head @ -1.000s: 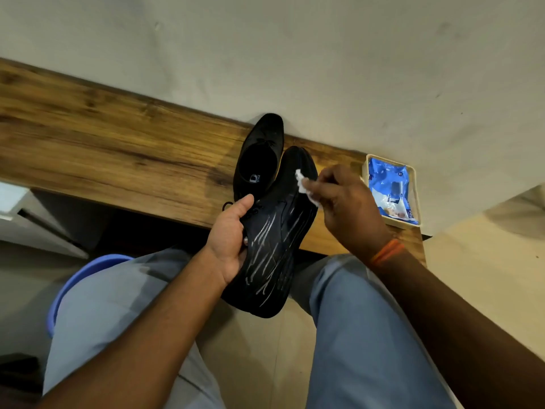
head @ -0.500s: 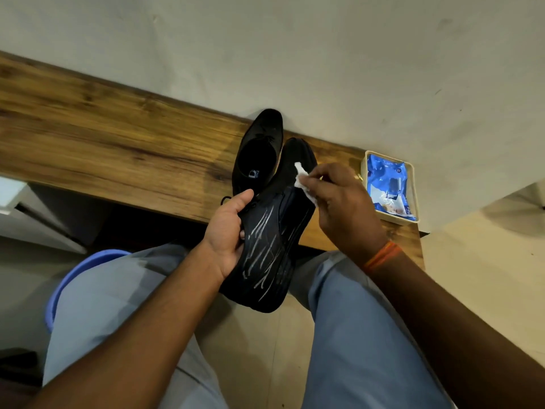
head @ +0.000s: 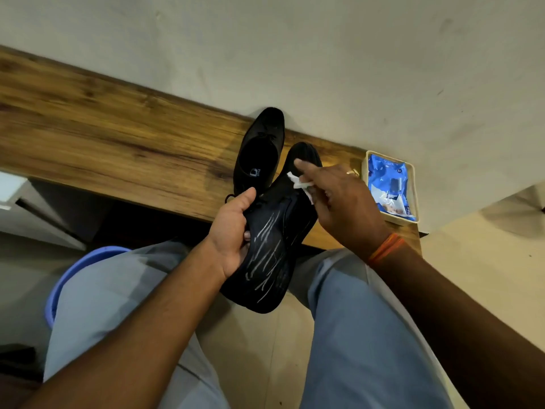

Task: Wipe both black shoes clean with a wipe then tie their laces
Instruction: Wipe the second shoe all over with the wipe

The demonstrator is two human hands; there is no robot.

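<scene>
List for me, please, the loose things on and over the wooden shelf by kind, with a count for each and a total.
Black shoes: 2, one held sole-up, one standing on the shelf
White wipes: 1, in the right hand
Trays: 1
Blue wipe packs: 1
Total: 5

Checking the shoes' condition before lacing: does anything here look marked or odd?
Yes: the held shoe, sole up in the left hand, shows pale streaks across its sole. The right hand holds the wipe near the heel.

Wooden shelf (head: pixel 118 134) against pale wall (head: pixel 295 54).
</scene>
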